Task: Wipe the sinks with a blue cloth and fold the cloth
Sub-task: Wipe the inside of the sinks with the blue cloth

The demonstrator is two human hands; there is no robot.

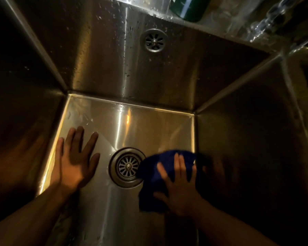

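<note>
One deep steel sink is filling nearly the whole view, seen from above, and dim warm light is shining on its floor and four walls. Many small water drops are sitting on the back wall.

Two bare forearms are reaching down into it from the lower edge. The left hand is lying flat on the floor of the sink, left of the drain, with all five fingers straight and spread; it is holding nothing. The right hand is pressing down on the one blue cloth, with fingers straight and a little apart, not curled round it.

The cloth is lying crumpled on the right part of the floor, close to the right wall, and its left edge is covering a part of the drain's rim.

Two round grilles are showing: one drain in the floor between the hands, and one overflow high on the back wall. One green bottle is standing on the ledge behind, cut off by the top edge.
</note>
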